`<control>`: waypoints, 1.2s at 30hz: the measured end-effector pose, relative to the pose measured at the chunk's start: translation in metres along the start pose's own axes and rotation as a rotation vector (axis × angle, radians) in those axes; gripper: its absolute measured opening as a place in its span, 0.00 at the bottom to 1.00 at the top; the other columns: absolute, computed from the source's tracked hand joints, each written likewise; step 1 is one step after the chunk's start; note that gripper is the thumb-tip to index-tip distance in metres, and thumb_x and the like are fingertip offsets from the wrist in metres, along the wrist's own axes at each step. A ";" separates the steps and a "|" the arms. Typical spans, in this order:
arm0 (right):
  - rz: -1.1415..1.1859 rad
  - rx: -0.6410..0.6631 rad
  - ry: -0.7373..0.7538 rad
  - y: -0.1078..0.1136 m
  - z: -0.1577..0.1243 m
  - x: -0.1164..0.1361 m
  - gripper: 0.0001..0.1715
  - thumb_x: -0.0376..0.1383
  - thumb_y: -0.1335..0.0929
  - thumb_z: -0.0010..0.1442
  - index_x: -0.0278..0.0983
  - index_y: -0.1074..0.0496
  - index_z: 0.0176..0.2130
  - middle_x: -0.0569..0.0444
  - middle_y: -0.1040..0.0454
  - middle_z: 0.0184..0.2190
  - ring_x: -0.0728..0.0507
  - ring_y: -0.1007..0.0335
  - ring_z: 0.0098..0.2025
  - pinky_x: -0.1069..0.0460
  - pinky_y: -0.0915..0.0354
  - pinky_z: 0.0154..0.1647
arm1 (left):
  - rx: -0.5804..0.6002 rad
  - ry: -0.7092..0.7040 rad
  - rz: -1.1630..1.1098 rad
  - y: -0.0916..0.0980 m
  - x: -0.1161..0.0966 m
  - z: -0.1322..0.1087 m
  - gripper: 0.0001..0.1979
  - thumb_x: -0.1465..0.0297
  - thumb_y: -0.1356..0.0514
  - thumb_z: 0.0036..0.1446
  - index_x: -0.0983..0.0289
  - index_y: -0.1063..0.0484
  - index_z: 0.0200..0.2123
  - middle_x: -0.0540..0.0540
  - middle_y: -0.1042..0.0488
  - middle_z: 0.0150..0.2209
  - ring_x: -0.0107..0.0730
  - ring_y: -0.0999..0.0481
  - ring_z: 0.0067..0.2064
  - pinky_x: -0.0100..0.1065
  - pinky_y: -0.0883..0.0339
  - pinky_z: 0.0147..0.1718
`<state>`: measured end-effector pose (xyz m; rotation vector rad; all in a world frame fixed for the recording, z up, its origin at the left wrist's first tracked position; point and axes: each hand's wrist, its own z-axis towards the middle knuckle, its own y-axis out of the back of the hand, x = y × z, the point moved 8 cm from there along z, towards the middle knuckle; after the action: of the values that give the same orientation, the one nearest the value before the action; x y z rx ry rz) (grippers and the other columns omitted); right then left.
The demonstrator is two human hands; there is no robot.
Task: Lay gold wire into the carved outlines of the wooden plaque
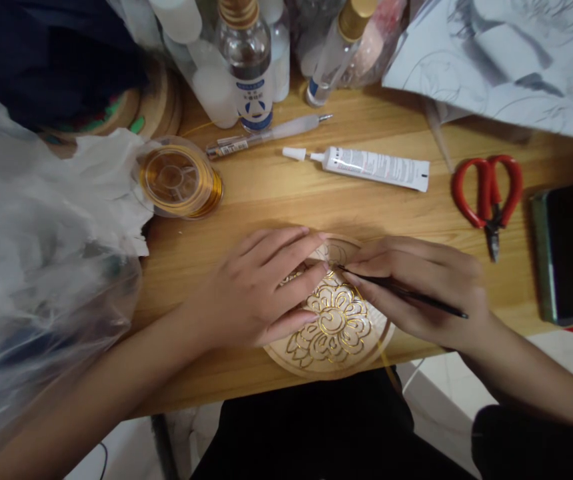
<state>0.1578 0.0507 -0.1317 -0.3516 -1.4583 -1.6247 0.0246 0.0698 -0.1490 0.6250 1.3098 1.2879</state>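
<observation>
A round wooden disc (279, 350) lies at the table's near edge, bearing a flower pattern (333, 321) outlined in gold wire. Across its upper left side my left hand (266, 287) rests with fingers stretched out, the index fingertip close to the tool's tip. My right hand (426, 283) grips a pair of thin black tweezers (406, 290), whose tip touches the upper part of the disc. From near that tip a loose gold wire (386, 360) trails down over the disc's right rim. Pencil-like lines show on the disc's upper part, partly hidden by my fingers.
Behind the disc lie a white glue tube (376, 168) and a pen (271, 133). A spool of gold wire (181, 179) stands left; red-handled cutters (489, 193) and a phone (571, 253) lie right. Several bottles (246, 73), plastic bags (51, 267) and drawn sheets (506, 60) surround the work.
</observation>
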 end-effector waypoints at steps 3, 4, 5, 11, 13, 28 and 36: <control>-0.006 -0.007 0.012 0.000 0.000 0.001 0.11 0.27 0.30 0.56 0.36 0.28 0.41 0.49 0.23 0.35 0.44 0.25 0.37 0.50 0.27 0.35 | 0.016 0.021 0.000 -0.001 0.002 0.001 0.24 0.57 0.48 0.64 0.71 0.33 0.53 0.67 0.33 0.58 0.50 0.35 0.60 0.48 0.37 0.55; -0.008 -0.008 0.018 0.000 -0.001 0.001 0.11 0.27 0.30 0.57 0.36 0.28 0.41 0.49 0.23 0.35 0.44 0.25 0.36 0.50 0.27 0.35 | 0.023 0.025 0.000 -0.002 0.002 0.001 0.25 0.57 0.48 0.64 0.71 0.34 0.54 0.66 0.33 0.58 0.50 0.35 0.60 0.48 0.37 0.56; -0.009 -0.010 0.019 0.000 -0.001 0.001 0.11 0.27 0.30 0.57 0.36 0.28 0.41 0.49 0.23 0.35 0.45 0.25 0.36 0.50 0.27 0.35 | 0.028 0.025 0.001 -0.002 0.002 0.000 0.25 0.57 0.48 0.64 0.71 0.34 0.55 0.66 0.33 0.59 0.50 0.35 0.60 0.48 0.37 0.56; -0.014 -0.010 -0.003 -0.001 -0.001 -0.001 0.11 0.28 0.30 0.57 0.36 0.27 0.41 0.50 0.23 0.35 0.45 0.25 0.36 0.51 0.27 0.35 | 0.010 0.040 -0.017 -0.002 0.003 -0.001 0.25 0.58 0.47 0.64 0.70 0.34 0.55 0.65 0.33 0.59 0.50 0.35 0.60 0.47 0.38 0.56; -0.017 -0.015 0.003 0.000 0.000 0.001 0.11 0.27 0.30 0.56 0.36 0.28 0.41 0.50 0.23 0.34 0.45 0.24 0.36 0.51 0.27 0.35 | 0.006 0.046 -0.024 -0.001 0.003 -0.001 0.24 0.58 0.48 0.64 0.69 0.34 0.55 0.65 0.33 0.59 0.50 0.35 0.61 0.48 0.38 0.56; -0.038 -0.383 -0.055 0.040 0.007 -0.007 0.07 0.28 0.33 0.59 0.37 0.27 0.39 0.54 0.23 0.29 0.48 0.26 0.28 0.54 0.29 0.28 | -0.033 0.036 -0.038 0.007 -0.001 -0.001 0.21 0.62 0.45 0.62 0.68 0.34 0.54 0.66 0.31 0.57 0.49 0.34 0.58 0.51 0.34 0.53; -0.344 -0.171 0.070 0.032 0.014 -0.022 0.13 0.25 0.35 0.59 0.37 0.29 0.43 0.48 0.21 0.39 0.42 0.28 0.42 0.46 0.31 0.44 | -0.017 0.049 -0.047 0.006 -0.001 -0.003 0.19 0.62 0.46 0.62 0.67 0.33 0.53 0.65 0.33 0.57 0.48 0.35 0.58 0.51 0.37 0.54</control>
<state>0.1899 0.0754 -0.1232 -0.1404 -1.3844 -2.0230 0.0203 0.0699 -0.1444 0.5510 1.3444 1.2821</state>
